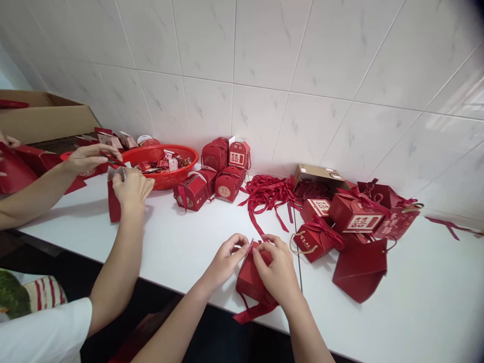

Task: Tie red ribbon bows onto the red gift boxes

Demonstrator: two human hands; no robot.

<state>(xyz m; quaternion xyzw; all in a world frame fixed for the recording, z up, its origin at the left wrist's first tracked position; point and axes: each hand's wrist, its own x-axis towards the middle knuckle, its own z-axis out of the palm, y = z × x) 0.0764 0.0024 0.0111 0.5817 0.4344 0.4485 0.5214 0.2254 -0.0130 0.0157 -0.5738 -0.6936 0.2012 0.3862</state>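
Observation:
A small red gift box [250, 278] stands near the table's front edge between my two hands, with a red ribbon [257, 311] trailing from its near side. My left hand [231, 256] pinches the upper left edge of the box. On the other side my right hand [278, 269] is closed at the box's top flap, thumb and fingertips pressed together. My fingers partly cover the top of the box. Behind it lies a tangled heap of red ribbons [269, 194].
Finished-looking red boxes [227, 182] stand by the wall. More red boxes [357, 217] and an open carton [319, 175] are at right. At left, a co-worker's hands [130, 184] hold a red box beside a red basket [170, 177] of sweets; another person's hand [8, 141] shows farther left.

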